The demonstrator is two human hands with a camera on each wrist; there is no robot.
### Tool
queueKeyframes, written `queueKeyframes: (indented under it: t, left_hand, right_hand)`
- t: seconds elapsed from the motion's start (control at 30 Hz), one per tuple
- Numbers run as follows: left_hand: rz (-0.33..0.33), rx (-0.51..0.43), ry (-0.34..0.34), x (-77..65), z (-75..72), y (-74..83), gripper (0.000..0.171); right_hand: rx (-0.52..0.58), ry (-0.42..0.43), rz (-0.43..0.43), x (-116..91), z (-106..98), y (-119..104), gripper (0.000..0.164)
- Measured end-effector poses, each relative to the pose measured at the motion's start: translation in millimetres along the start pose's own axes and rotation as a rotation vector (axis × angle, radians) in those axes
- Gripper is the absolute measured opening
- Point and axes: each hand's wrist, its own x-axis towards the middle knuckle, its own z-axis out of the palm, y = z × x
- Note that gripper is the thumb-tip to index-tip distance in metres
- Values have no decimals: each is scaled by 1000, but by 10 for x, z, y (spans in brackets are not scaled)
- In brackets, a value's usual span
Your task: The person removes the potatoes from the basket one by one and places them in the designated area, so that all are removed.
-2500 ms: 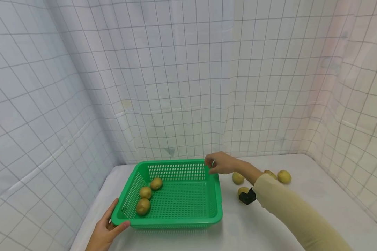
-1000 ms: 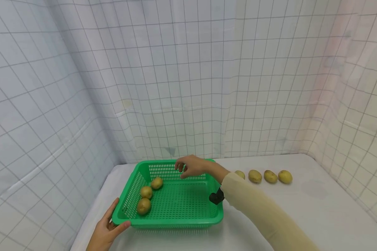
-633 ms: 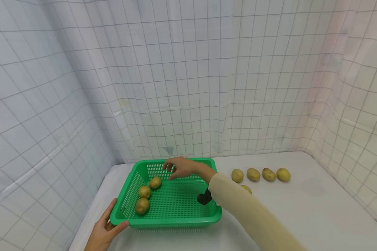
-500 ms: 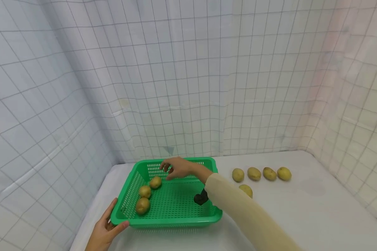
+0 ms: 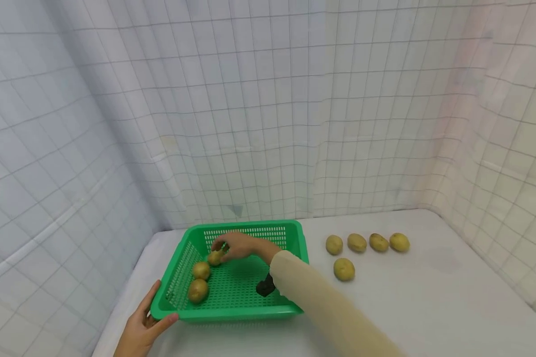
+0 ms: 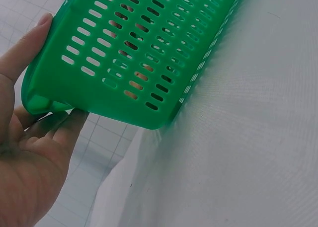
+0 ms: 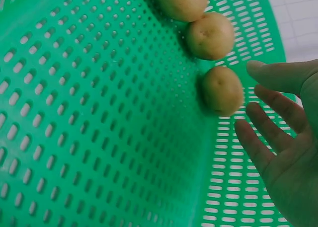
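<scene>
R grip point(image 5: 238, 245) relaxed, holding nothing, fingers spread just beside the rearmost potato point(image 5: 214, 259), in the green basket point(image 5: 232, 313) twd the table's point(image 5: 420, 297) back-L corner. Potato prob. firm, fairly light, skin not too slippery, may bruise if dropped; best hold approx. its widest part, thumb opp. fingers. L grip point(image 5: 139, 325) clasps basket's near-L corner; plastic likely light, slightly flexy.
</scene>
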Motion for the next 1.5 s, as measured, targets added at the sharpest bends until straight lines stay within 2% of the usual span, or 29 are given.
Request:
queueKeyframes:
  t: [0.17, 0.33, 0.5, 0.57, 0.73, 0.97, 1.1, 1.3, 1.5]
  left_hand:
    - [-36, 0, 8, -35, -32, -31, 100]
    - [11, -19, -3, -19, -13, -9, 97]
    - [22, -14, -1, -13, -5, 12, 96]
    - [17, -10, 3, -11, -6, 14, 96]
    - [22, -31, -5, -1, -1, 10, 96]
    - [26, -21, 10, -10, 2, 7, 97]
    - [35, -21, 10, -11, 6, 8, 97]
    - [65, -21, 4, 5, 7, 22, 94]
    - [18, -21, 3, -17, 7, 30, 95]
  right_hand:
    - [-99, -6, 28, 92, 139, 34, 47]
    - [-205, 16, 55, 110, 220, 44, 55]
    - [-357, 57, 40, 116, 232, 55, 47]
    - [-380, 54, 47, 111, 226, 61, 43]
    - [-262, 12, 86, 92, 231, 87, 37]
    - [-127, -8, 93, 74, 214, 107, 44]
    - [-39, 7, 100, 57, 180, 75, 44]
    - [109, 62, 65, 41, 86, -10, 41]
    - [169, 47, 67, -17, 22, -85, 41]
